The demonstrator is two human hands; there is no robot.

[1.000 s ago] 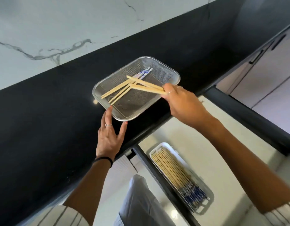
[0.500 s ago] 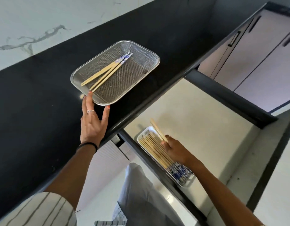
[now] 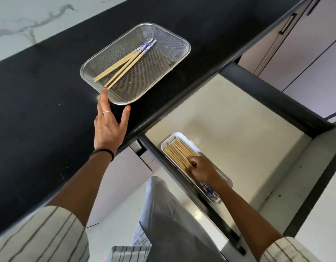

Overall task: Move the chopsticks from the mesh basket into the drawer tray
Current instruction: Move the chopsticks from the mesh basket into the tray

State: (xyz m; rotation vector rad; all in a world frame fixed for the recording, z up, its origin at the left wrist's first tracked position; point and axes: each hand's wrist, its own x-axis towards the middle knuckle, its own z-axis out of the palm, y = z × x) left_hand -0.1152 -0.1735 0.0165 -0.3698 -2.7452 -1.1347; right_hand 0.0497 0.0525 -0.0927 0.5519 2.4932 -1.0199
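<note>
Our right hand [image 3: 202, 170] fingers settle chopsticks into the drawer tray [image 3: 171, 138], seemingly loosening; three chopsticks [image 3: 125, 65] remain beyond our left hand's [image 3: 108, 127] spread, empty fingers.

Rectangular silver wire-mesh metal basket [image 3: 164, 37]: fine weave, polished rim. Pale wooden chopsticks [image 3: 119, 69]: matt shafts, blue-and-white patterned ends. Black stone surface [image 3: 40, 87]: smooth, semi-gloss. White plastic oblong drawer tray [image 3: 184, 138]: smooth.

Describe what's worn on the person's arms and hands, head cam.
Left hand: thin silver ring on one finger, orange nail polish, black band at the wrist. Right hand: thin ring, bare wrist. Both arms have cream sleeves with thin dark stripes, ending above the forearms.
</note>
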